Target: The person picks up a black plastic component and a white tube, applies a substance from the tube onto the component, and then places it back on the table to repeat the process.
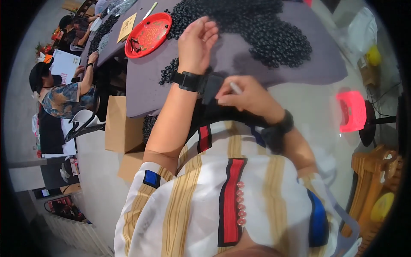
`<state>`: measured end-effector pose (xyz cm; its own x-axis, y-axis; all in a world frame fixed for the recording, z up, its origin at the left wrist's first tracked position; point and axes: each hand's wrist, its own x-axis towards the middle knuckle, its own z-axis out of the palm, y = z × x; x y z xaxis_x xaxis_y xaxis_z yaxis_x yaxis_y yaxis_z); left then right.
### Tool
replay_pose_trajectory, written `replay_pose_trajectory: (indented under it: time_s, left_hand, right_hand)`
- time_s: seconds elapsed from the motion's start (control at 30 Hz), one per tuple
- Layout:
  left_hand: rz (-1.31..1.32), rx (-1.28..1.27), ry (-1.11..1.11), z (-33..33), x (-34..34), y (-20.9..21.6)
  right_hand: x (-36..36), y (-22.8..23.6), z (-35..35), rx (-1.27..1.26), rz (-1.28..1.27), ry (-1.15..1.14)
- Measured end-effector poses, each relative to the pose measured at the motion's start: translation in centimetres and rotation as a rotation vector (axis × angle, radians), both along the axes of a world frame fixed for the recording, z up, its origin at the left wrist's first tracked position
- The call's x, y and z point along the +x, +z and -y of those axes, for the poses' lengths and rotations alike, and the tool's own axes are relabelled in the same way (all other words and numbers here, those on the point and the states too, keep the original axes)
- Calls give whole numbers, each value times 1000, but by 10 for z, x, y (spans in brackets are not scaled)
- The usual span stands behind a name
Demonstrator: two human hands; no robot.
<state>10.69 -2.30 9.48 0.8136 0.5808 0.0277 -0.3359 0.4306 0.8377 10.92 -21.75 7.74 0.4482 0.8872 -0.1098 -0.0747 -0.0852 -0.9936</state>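
My left hand (199,45) is raised above the cloth-covered table, fingers loosely curled and holding nothing visible. A black strap (187,81) circles that wrist and carries a flat dark device (211,88). Close beside the device, my right hand (247,97) pinches a short pale grey stick (235,88), pen-like, its ends mostly hidden. Another dark strapped device (278,130) sits on my right wrist. Beyond my hands lies a large heap of small round black beads (278,45), with a smaller cluster (169,72) left of my left wrist.
On the grey tablecloth (147,92) a red round tray (148,36) stands beside a tan card (127,28). Cardboard boxes (115,124) stand at the table's left. Another person (64,96) works farther left. A pink stool (352,111) and carved wooden furniture (370,180) are to the right.
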Motion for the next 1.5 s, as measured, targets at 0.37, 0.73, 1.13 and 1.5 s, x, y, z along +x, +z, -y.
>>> replay_pose_trajectory:
  time_s: [0.37, 0.73, 1.13, 1.5]
  left_hand:
    - [-7, 479, 149, 8, 11, -8]
    - [-178, 2199, -85, 76, 18, 37]
    - [4, 1994, -104, 65, 9, 43]
    - [148, 1762, -223, 58, 52, 26]
  right_hand:
    - [5, 7, 3, 91, 600, -333]
    - [-16, 82, -7, 227, 1173, -292]
    - [53, 100, -6, 255, 1228, -80]
    - [33, 91, -7, 166, 1396, -364]
